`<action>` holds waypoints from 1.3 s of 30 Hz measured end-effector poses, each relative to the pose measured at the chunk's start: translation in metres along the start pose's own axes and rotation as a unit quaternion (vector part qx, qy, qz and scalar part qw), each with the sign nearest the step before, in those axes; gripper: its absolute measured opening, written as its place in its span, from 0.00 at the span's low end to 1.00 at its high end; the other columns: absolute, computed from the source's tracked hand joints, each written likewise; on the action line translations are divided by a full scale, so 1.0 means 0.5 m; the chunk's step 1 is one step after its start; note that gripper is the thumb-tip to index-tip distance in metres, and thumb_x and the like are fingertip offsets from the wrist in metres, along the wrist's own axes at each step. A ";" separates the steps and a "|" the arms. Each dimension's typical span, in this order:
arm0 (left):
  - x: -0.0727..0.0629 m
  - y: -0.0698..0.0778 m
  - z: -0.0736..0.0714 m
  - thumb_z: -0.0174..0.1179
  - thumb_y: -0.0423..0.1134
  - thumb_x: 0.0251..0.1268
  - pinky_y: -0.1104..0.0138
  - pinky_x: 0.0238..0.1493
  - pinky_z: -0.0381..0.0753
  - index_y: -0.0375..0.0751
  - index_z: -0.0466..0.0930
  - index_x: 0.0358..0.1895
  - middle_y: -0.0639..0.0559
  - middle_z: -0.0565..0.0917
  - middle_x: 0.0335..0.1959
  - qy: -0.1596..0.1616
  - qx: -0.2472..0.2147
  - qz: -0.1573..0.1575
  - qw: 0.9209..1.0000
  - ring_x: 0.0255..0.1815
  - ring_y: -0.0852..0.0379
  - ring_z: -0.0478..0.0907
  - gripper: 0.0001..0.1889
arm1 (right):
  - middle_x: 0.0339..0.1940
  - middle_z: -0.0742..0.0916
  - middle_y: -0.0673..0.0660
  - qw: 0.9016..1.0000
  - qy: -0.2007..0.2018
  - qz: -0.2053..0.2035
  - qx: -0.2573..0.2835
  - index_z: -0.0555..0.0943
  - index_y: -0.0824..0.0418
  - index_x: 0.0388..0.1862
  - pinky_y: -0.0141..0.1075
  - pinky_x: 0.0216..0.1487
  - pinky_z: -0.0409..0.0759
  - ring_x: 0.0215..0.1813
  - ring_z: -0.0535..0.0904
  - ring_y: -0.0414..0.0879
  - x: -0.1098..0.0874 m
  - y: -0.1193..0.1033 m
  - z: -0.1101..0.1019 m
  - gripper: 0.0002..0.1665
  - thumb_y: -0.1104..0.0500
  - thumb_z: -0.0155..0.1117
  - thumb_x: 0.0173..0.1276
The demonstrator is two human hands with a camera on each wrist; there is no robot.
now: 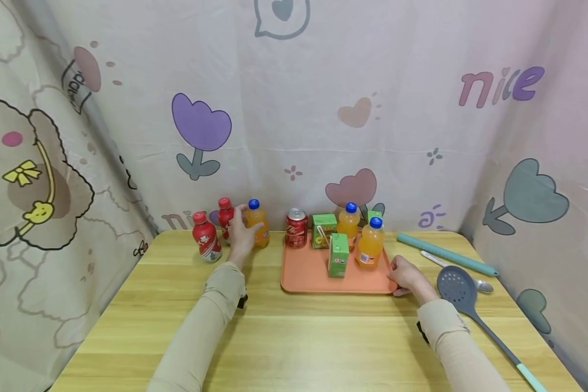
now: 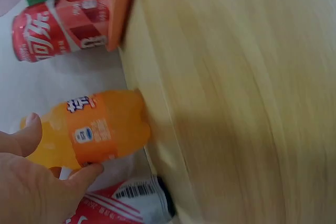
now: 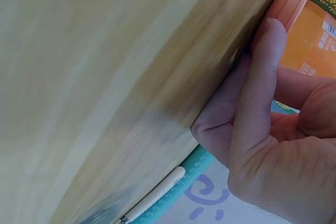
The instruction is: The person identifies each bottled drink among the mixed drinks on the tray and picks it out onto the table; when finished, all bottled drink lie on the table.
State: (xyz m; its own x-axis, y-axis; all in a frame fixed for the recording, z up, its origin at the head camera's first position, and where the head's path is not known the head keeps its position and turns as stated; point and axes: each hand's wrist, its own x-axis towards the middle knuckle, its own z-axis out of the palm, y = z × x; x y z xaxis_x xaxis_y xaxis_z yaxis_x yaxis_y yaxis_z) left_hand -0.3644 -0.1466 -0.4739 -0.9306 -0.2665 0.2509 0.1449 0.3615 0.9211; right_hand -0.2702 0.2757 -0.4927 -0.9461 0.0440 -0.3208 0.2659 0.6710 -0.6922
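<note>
My left hand (image 1: 243, 237) is at an orange soda bottle (image 1: 261, 231) with a blue cap, which stands upright left of the tray. Its thumb lies across the bottle's front and its other fingers extend along the left side; in the left wrist view the digits are spread about the bottle. My right hand (image 1: 408, 275) grips the front right corner of an orange tray (image 1: 304, 280), fingers curled at the rim. On the tray stand a red cola can (image 1: 296, 230), two orange soda bottles (image 1: 369, 245) and several green drink cartons (image 1: 338, 256).
Two red bottles (image 1: 207, 238) stand left of my left hand. Right of the tray lie a teal rod (image 1: 446, 253) with ruler marks, a white-handled spoon (image 1: 483, 286) and a grey slotted turner (image 1: 458, 288). A printed curtain (image 1: 294, 109) hangs behind the wooden table (image 1: 323, 343).
</note>
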 end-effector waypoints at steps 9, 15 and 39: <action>-0.007 0.008 -0.008 0.67 0.35 0.73 0.40 0.79 0.69 0.45 0.60 0.75 0.38 0.70 0.78 -0.029 0.043 0.009 0.999 0.78 0.35 0.69 0.33 | 0.37 0.71 0.63 1.000 -0.003 -0.006 -0.006 0.61 0.68 0.48 0.34 0.28 0.87 0.30 0.76 0.47 -0.007 0.000 0.000 0.08 0.68 0.51 0.81; -0.019 0.003 -0.004 0.69 0.35 0.71 0.41 0.79 0.69 0.44 0.61 0.75 0.36 0.72 0.77 -0.018 0.029 -0.006 0.999 0.78 0.36 0.69 0.35 | 0.41 0.72 0.66 1.000 -0.014 0.004 -0.004 0.62 0.68 0.50 0.35 0.29 0.88 0.32 0.78 0.49 0.002 0.012 0.006 0.08 0.68 0.51 0.79; -0.200 0.208 0.174 0.59 0.49 0.79 0.52 0.82 0.69 0.47 0.67 0.80 0.49 0.69 0.81 -0.144 0.163 0.300 0.929 0.82 0.49 0.66 0.31 | 0.37 0.72 0.63 1.000 -0.017 -0.006 -0.016 0.61 0.69 0.49 0.34 0.27 0.87 0.29 0.77 0.47 0.009 0.002 -0.004 0.08 0.69 0.49 0.80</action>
State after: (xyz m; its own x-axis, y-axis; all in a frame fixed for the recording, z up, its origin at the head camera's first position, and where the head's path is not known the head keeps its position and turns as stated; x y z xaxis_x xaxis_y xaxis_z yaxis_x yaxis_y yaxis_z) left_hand -0.2855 -0.0049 -0.4293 -0.7731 0.3028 0.5573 0.6006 0.6318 0.4899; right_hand -0.2744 0.2780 -0.4938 -0.9422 0.0120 -0.3348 0.2487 0.6949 -0.6748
